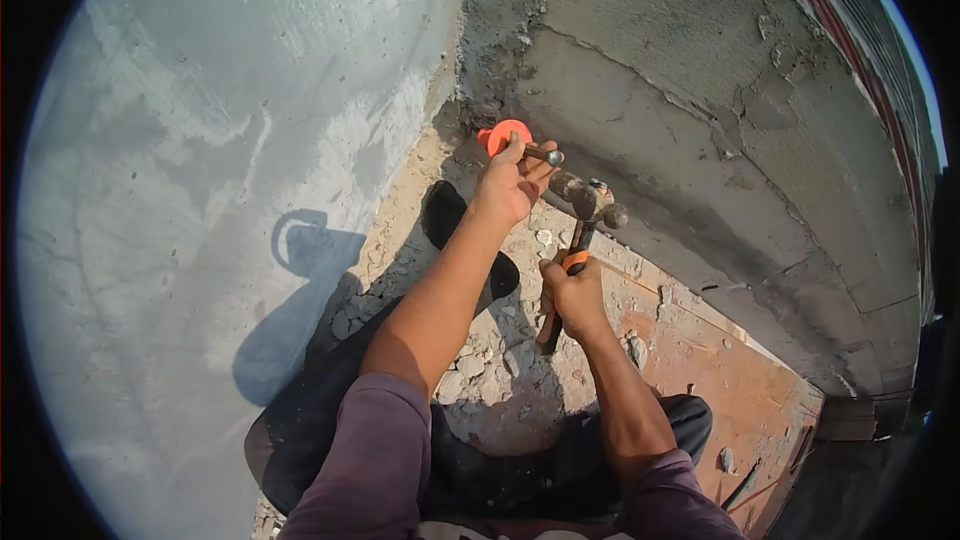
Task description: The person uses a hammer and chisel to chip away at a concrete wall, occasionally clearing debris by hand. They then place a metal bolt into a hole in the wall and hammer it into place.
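In the head view my left hand (512,188) holds a chisel (541,153) fitted with a round orange hand guard (509,136). The chisel's metal striking end sticks out to the right of the guard. Its far end points toward the corner of the walls, and I cannot make out the tip. My right hand (575,296) is wrapped round the dark handle of a ball-peen hammer (590,202), just below an orange band. The hammer head is close to the chisel's struck end, to the lower right of it, with a small gap between them.
A smooth grey wall (200,120) rises on the left, with my shadow on it. A rough mortared wall (680,60) runs along the right. Broken rubble (480,370) covers the ground around my dark shoe (443,212). A reddish board (700,370) with debris lies at the lower right.
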Tool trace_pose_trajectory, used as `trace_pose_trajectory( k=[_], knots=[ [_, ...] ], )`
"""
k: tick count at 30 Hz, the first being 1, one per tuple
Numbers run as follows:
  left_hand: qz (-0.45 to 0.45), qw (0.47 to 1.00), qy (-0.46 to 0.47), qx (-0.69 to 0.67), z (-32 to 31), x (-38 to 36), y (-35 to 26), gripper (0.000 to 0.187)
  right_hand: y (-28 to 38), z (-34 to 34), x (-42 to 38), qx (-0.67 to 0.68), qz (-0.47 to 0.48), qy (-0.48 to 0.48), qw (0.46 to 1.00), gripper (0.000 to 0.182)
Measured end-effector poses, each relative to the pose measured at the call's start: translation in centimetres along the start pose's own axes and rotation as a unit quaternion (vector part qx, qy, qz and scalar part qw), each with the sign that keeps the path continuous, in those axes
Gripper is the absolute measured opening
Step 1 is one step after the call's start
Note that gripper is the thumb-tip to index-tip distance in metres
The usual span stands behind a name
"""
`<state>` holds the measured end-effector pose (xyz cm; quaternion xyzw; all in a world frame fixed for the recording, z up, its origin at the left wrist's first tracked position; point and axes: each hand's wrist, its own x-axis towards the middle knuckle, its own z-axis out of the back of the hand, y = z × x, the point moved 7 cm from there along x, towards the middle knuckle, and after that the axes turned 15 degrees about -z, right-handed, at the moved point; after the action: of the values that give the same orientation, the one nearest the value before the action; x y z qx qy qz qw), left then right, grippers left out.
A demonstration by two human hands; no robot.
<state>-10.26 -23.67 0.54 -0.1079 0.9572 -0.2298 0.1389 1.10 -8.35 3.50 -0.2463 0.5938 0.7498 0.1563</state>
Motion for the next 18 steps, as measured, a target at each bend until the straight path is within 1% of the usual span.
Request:
trace_pose_trajectory(
  k=[1,2,3,4,5,6,7,8,9,10,13,14,15,16,17,18],
  knots=[
    [-0.007,0.999,0.031,-0.001,-0.7,0.9,-0.6,0.038,-2.8,0.2,0.1,0.041,0.03,0.055,0.997,0.025],
    [-0.016,0.998,0.053,-0.014,-0.5,1.6,-0.5,0.04,-2.0,1.2,-0.5,0.014,0.046,0.039,0.998,0.025],
    [-0.009,0.998,0.061,-0.024,0.7,0.9,0.7,0.043,-2.0,2.6,-2.5,-0.011,0.043,0.02,0.999,0.025],
    [0.0,0.999,0.038,-0.016,0.7,0.8,1.0,0.044,-0.7,3.9,-3.8,-0.011,0.071,0.013,0.997,0.026],
    [-0.002,0.999,0.052,-0.014,0.5,0.5,0.9,0.043,2.1,5.3,-6.1,0.024,0.137,0.011,0.99,0.027],
    [-0.008,0.998,0.067,-0.012,0.3,0.5,0.6,0.043,5.7,6.9,-8.9,0.046,0.215,0.015,0.975,0.023],
    [-0.011,0.997,0.078,-0.009,0.3,0.3,0.5,0.043,9.6,8.1,-12.4,0.085,0.294,0.012,0.952,0.022],
    [-0.007,0.997,0.072,-0.013,0.3,0.2,0.5,0.043,12.6,9.6,-14.5,0.109,0.44,0.006,0.892,0.025],
    [-0.005,0.998,0.064,-0.019,0.2,0.1,0.6,0.043,15.3,10.7,-16.8,0.117,0.537,0.018,0.835,0.027],
    [-0.005,0.998,0.057,-0.025,0.3,0.3,0.6,0.043,16.8,12.2,-18.6,0.119,0.622,0.027,0.773,0.025],
    [0.001,0.998,0.054,-0.035,0.3,0.3,0.6,0.04,14.9,10.5,-15.9,0.233,0.686,-0.129,0.677,0.022],
    [-0.002,0.999,0.052,-0.016,-0.1,0.6,0.4,0.04,12.1,7.9,-11.0,0.209,0.589,-0.126,0.771,0.022],
    [-0.008,0.999,0.048,0.008,-0.1,1.2,0.0,0.04,6.6,4.6,-4.5,0.138,0.377,-0.074,0.913,0.021],
    [0.0,0.999,0.034,0.03,0.8,0.4,0.7,0.039,1.1,1.9,0.0,0.045,0.12,-0.003,0.992,0.021],
    [-0.006,0.998,0.049,0.027,0.2,1.1,0.3,0.04,-1.6,1.8,0.6,0.033,0.073,0.028,0.996,0.021],
    [-0.012,0.998,0.054,0.012,0.3,1.3,0.4,0.041,-2.3,2.6,-0.7,0.019,0.061,0.028,0.998,0.021]
  ],
)
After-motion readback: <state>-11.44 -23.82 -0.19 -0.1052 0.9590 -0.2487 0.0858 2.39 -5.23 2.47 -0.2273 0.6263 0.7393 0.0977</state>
